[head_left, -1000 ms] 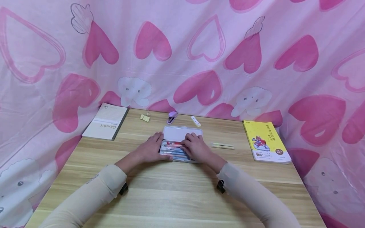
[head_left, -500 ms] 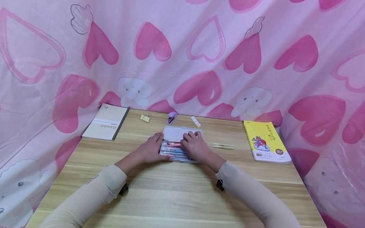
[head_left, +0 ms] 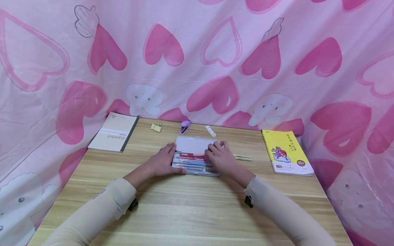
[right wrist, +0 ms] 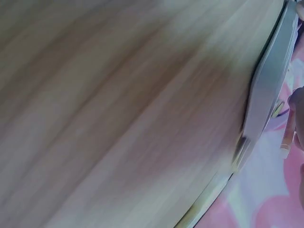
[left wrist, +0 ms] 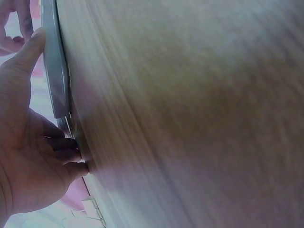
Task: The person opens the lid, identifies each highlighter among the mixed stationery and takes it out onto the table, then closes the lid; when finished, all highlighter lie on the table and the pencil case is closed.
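An open pencil case (head_left: 194, 144), pale inside, lies mid-table with its lid folded back. In its tray rest a red pen (head_left: 185, 154) and several blue and pale pens (head_left: 189, 164). My left hand (head_left: 161, 161) holds the case's left end, thumb on the near corner and fingers along the far side; the left wrist view shows the thumb (left wrist: 33, 47) on the case's edge. Over the tray's right part, my right hand (head_left: 221, 159) pinches a slim pinkish stick with a white tip (right wrist: 288, 137), pen-like; its kind I cannot tell. The hand hides part of the tray.
Thin pale-yellow pens (head_left: 244, 158) lie right of the case. Behind it are a binder clip (head_left: 156, 127), a purple stapler (head_left: 185, 126) and a small white-and-yellow strip (head_left: 210, 130). A notebook (head_left: 112, 133) lies left, a yellow book (head_left: 286, 150) right. A pink curtain hangs behind.
My right hand has shifted right across the tray with the pinkish stick, uncovering more of the tray's right end. The left hand and the case stay in place.
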Motion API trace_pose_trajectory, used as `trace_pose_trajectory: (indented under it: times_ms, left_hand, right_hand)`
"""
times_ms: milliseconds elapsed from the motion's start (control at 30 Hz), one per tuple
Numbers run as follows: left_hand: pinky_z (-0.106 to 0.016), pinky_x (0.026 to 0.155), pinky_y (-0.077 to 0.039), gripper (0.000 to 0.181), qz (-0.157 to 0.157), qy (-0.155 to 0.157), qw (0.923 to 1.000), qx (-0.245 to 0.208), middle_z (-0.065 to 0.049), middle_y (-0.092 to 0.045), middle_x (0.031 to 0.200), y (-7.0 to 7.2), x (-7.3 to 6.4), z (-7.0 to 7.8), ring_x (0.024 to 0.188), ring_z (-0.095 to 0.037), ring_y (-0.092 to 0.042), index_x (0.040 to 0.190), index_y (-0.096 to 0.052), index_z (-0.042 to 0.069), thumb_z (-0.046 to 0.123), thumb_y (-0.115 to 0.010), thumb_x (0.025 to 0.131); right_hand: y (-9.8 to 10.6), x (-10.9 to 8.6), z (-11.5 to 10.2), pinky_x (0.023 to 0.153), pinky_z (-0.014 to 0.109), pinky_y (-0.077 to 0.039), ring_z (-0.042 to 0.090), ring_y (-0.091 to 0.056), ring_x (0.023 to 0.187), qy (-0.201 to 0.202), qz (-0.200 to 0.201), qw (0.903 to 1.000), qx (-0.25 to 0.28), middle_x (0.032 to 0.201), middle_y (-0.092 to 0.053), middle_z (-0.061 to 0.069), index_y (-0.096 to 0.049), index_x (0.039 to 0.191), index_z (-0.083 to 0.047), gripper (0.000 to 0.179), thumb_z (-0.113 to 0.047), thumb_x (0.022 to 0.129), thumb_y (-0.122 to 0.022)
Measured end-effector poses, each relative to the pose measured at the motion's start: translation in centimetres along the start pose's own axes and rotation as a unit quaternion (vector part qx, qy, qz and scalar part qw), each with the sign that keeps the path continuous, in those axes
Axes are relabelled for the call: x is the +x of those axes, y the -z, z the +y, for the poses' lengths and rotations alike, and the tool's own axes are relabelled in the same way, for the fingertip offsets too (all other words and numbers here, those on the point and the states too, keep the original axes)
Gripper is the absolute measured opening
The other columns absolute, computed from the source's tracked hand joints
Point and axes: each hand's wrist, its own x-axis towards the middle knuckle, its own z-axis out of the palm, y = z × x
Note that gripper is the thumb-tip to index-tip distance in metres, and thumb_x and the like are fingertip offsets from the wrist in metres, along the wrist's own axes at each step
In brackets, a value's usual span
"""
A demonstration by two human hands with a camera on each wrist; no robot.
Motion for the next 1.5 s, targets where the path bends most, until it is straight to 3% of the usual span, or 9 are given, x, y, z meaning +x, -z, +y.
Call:
trace_pose_trajectory:
  times_ms: [333, 567, 933, 1500]
  left_hand:
    - [-0.060, 0.138, -0.028, 0.136, 0.000, -0.002, 1.0000, 0.004, -0.026, -0.019, 0.183, 0.0, 0.0, 0.0, 0.171, -0.045, -0.020, 0.174, -0.017, -0.007, 0.085, -0.071, 0.088]
    - [-0.061, 0.137, -0.028, 0.137, 0.000, 0.000, 1.0000, -0.001, -0.025, -0.017, 0.184, -0.1, 0.1, 0.0, 0.172, -0.045, -0.019, 0.174, -0.017, -0.006, 0.085, -0.071, 0.087]
    - [-0.060, 0.138, -0.027, 0.137, -0.003, 0.000, 1.0000, 0.004, -0.026, -0.017, 0.184, -0.1, 0.0, 0.1, 0.172, -0.045, -0.019, 0.174, -0.016, -0.006, 0.086, -0.070, 0.088]
    - [-0.059, 0.139, -0.026, 0.137, 0.001, 0.000, 1.0000, 0.002, -0.025, -0.017, 0.184, -0.1, -0.3, 0.1, 0.172, -0.045, -0.019, 0.174, -0.017, -0.006, 0.087, -0.070, 0.088]
  right_hand:
    - [0.0, -3.8, 2.5, 0.100, 0.057, -0.049, 0.030, -0.056, 0.111, -0.049, 0.012, 0.9980, 0.039, 0.118, -0.067, 0.007, -0.074, 0.122, -0.012, 0.021, -0.019, 0.104, -0.079]
    - [-0.3, -6.4, 4.2, 0.102, 0.059, -0.050, 0.030, -0.060, 0.110, -0.061, 0.033, 0.9951, 0.071, 0.117, -0.068, 0.008, -0.077, 0.120, -0.010, 0.021, -0.018, 0.102, -0.082]
    - [-0.5, -10.4, 6.5, 0.105, 0.057, -0.046, 0.028, -0.057, 0.112, -0.084, -0.011, 0.9945, 0.061, 0.118, -0.068, 0.005, -0.076, 0.122, -0.015, 0.024, -0.019, 0.100, -0.084]
    - [-1.4, -12.0, 7.3, 0.100, 0.057, -0.048, 0.029, -0.058, 0.109, -0.088, -0.012, 0.9958, 0.025, 0.116, -0.067, 0.005, -0.077, 0.120, -0.015, 0.021, -0.028, 0.104, -0.080]
